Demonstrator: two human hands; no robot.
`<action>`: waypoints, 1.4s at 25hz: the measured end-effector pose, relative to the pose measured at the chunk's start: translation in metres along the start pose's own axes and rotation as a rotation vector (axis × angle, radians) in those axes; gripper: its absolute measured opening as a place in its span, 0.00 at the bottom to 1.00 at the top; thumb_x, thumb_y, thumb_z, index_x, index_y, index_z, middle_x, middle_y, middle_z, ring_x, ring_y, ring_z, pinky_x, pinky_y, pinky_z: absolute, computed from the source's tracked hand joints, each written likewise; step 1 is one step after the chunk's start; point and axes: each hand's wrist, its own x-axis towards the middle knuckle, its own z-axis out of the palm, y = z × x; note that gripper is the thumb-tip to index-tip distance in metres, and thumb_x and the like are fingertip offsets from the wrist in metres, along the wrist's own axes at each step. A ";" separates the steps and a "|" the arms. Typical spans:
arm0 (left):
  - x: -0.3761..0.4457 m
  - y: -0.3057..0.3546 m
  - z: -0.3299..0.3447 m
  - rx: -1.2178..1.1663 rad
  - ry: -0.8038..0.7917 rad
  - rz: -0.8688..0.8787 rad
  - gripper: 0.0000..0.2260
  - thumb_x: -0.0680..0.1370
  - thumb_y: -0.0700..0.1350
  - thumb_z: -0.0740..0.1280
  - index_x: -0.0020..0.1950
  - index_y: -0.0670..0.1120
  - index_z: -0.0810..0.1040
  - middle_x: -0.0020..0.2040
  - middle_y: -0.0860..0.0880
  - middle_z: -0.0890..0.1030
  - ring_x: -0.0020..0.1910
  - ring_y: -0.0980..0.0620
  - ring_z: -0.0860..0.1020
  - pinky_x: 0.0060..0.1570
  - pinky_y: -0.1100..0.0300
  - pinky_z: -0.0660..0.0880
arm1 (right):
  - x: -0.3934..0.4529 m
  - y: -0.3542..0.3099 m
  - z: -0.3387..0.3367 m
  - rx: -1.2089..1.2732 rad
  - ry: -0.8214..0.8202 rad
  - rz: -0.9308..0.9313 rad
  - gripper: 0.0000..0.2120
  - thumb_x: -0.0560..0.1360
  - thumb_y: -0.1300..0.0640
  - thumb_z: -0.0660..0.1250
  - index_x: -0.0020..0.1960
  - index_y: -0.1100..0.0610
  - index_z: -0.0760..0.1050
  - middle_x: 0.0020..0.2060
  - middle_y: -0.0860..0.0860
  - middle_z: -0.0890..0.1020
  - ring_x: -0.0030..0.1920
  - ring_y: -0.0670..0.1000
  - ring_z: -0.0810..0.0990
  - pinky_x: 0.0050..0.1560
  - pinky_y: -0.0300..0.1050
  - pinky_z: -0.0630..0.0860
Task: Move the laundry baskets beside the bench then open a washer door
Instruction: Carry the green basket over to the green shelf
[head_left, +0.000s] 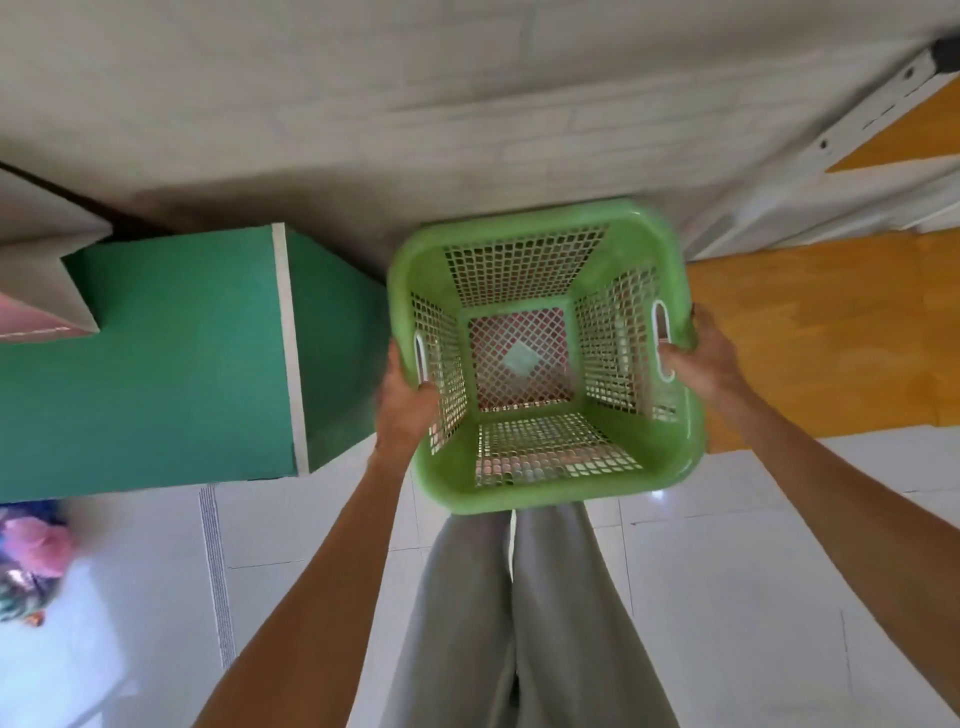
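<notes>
Empty green basket (543, 358) was at 12 o'clock, bench (171, 358) at 9. Left hand (408, 410) and right hand (704, 358) clamped its handle slots; looked light, stiff plastic, easy carry.

Place: a laundry area in a home or small shop; which of the two cannot be told.
Floor: glossy white tiles (727, 597) with thin grout lines.
Wall: pale painted brick (467, 104), scuffed dark near its base.
Bench: a solid block painted green (156, 364) with a white edge strip, set against the wall.
Door: a yellow panel in a white frame (831, 322) on the right.
Laundry signs: an empty green mesh basket (540, 467); a heap of coloured cloth (31, 561) at the left edge.
</notes>
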 end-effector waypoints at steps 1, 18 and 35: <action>0.020 -0.013 0.011 -0.009 -0.002 -0.005 0.37 0.75 0.34 0.65 0.80 0.51 0.54 0.74 0.44 0.71 0.68 0.42 0.73 0.65 0.48 0.72 | 0.016 0.009 0.015 0.004 -0.016 0.019 0.27 0.77 0.64 0.65 0.74 0.58 0.62 0.53 0.52 0.77 0.38 0.50 0.76 0.31 0.37 0.69; 0.037 -0.011 0.016 0.053 -0.232 0.127 0.39 0.73 0.59 0.71 0.79 0.53 0.57 0.78 0.48 0.63 0.76 0.46 0.63 0.74 0.45 0.62 | 0.026 0.002 0.046 -0.182 -0.209 -0.089 0.42 0.76 0.31 0.56 0.80 0.53 0.48 0.79 0.58 0.58 0.77 0.62 0.59 0.74 0.62 0.60; -0.265 0.345 0.131 0.782 -0.447 1.024 0.43 0.71 0.74 0.58 0.80 0.51 0.57 0.80 0.48 0.58 0.78 0.46 0.58 0.74 0.45 0.59 | -0.213 0.187 -0.340 0.115 0.438 0.083 0.42 0.75 0.27 0.45 0.80 0.53 0.53 0.79 0.58 0.56 0.78 0.58 0.56 0.76 0.58 0.54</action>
